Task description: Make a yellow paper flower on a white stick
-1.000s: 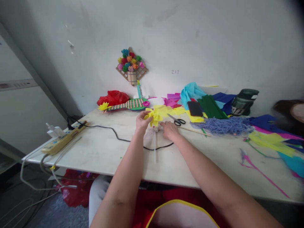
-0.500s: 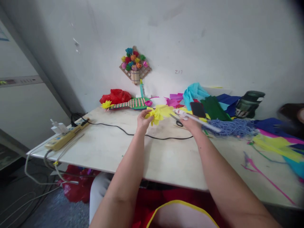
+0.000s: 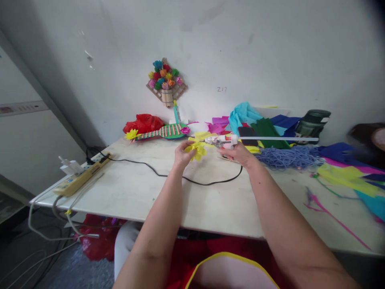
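Note:
My left hand [image 3: 183,154] is closed on a yellow paper flower [image 3: 198,151] above the middle of the table. My right hand [image 3: 237,154] is wrapped round the handle of a white hot glue gun [image 3: 224,139]. The gun's nozzle points left and reaches the top of the flower; whether it touches the petals I cannot tell. A long white glue stick [image 3: 279,139] juts out of the gun's back end to the right. Behind the flower lies yellow crepe paper [image 3: 207,135]. The black cord [image 3: 207,184] hangs from the gun and runs left over the table.
A yellow power strip [image 3: 81,176] lies at the table's left edge. Toward the wall are a green paper guitar-like piece [image 3: 170,131], a glue bottle [image 3: 177,113], a phone [image 3: 247,135], blue cords [image 3: 290,157] and a dark green jar [image 3: 313,125]. Coloured paper is at right.
My right hand has lifted the glue gun off the table area and turned it level, bringing its nozzle left to the flower. The left hand keeps its hold, almost unmoved.

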The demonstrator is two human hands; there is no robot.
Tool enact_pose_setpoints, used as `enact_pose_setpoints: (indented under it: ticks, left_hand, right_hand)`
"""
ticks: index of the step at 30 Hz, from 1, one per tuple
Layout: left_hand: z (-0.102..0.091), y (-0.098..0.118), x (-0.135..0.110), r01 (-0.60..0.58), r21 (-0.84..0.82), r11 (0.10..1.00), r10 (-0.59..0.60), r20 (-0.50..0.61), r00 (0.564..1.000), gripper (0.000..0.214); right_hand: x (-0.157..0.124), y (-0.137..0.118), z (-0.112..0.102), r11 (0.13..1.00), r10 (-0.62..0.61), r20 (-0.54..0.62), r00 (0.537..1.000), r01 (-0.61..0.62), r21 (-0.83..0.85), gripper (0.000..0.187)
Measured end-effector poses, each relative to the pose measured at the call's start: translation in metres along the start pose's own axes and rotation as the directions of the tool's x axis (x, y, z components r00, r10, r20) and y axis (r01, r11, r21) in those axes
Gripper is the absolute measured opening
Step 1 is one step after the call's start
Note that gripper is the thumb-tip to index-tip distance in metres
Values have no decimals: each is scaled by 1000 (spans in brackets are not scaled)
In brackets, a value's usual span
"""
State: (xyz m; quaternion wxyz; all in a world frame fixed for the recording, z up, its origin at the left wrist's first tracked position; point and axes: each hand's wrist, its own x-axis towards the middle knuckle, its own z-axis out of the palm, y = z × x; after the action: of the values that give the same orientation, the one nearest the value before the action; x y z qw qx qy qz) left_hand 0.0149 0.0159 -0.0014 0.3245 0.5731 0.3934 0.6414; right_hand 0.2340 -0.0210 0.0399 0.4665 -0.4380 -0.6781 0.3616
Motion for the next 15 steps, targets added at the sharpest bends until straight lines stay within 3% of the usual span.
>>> enact_pose_setpoints:
  ticks: [15]
  left_hand:
    - [1,-3,0,-24,79,997,22,26,999,31]
  right_hand:
    - [0,-3,0,978,63,-15,998,-65,-198,27]
